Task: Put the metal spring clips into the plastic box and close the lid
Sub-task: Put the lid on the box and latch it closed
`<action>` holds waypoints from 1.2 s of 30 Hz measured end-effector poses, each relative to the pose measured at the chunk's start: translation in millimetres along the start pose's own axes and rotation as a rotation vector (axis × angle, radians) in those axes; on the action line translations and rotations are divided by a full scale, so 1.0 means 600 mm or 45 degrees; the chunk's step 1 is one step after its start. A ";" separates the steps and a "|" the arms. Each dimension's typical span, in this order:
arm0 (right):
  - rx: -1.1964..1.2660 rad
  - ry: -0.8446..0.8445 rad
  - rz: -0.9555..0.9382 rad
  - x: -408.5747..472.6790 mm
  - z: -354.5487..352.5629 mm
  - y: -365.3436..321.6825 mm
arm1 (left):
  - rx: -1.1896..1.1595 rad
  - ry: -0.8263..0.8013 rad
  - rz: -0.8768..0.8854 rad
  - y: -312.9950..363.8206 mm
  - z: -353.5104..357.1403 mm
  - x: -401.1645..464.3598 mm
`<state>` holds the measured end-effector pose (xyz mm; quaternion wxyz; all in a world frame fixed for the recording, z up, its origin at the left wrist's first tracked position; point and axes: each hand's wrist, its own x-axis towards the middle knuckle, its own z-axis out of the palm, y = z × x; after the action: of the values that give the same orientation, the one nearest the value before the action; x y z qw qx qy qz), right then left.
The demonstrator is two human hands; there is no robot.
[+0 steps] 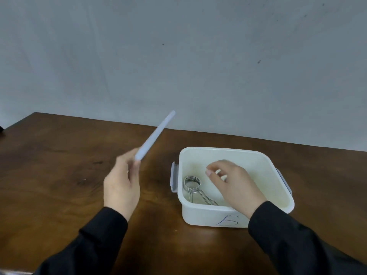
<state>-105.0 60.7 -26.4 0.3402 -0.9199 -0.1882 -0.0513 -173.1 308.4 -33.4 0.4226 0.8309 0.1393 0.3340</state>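
A white plastic box [200,213] with grey side latches stands open on the brown table, right of centre. Inside it, at the left, lies a metal spring clip [193,185] with a coiled ring and wire legs. My right hand [232,183] hovers over the box interior, fingers loosely spread, and I see nothing in them. My left hand [122,185] is raised left of the box and grips the white lid [156,133], which I see edge-on, tilted up and to the right. Part of the box floor is hidden by my right hand.
The brown wooden table [59,165] runs back to a plain grey wall. Its far edge passes just behind the box. A letter is drawn in pen on the box's front wall. Black sleeves cover both forearms.
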 end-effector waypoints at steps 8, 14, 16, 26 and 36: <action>0.478 0.374 0.132 0.036 -0.155 0.026 | -0.485 0.091 0.287 0.216 -0.030 0.074; 0.714 0.361 0.387 0.000 -0.223 0.069 | -0.739 -0.270 -0.324 0.209 0.054 0.113; 0.687 0.368 0.459 -0.012 -0.226 0.084 | -0.611 -0.431 -0.359 0.187 0.078 0.106; 0.209 0.115 0.712 -0.025 -0.186 0.150 | 0.086 -0.648 -0.277 0.096 0.143 0.048; -0.099 0.029 0.635 -0.028 -0.173 0.181 | 0.224 -0.838 -0.296 0.090 0.142 0.046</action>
<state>-75.8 -87.4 -17.2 0.3087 -0.9497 0.0506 0.0165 -98.2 238.4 -13.9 0.4070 0.9057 0.1175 -0.0150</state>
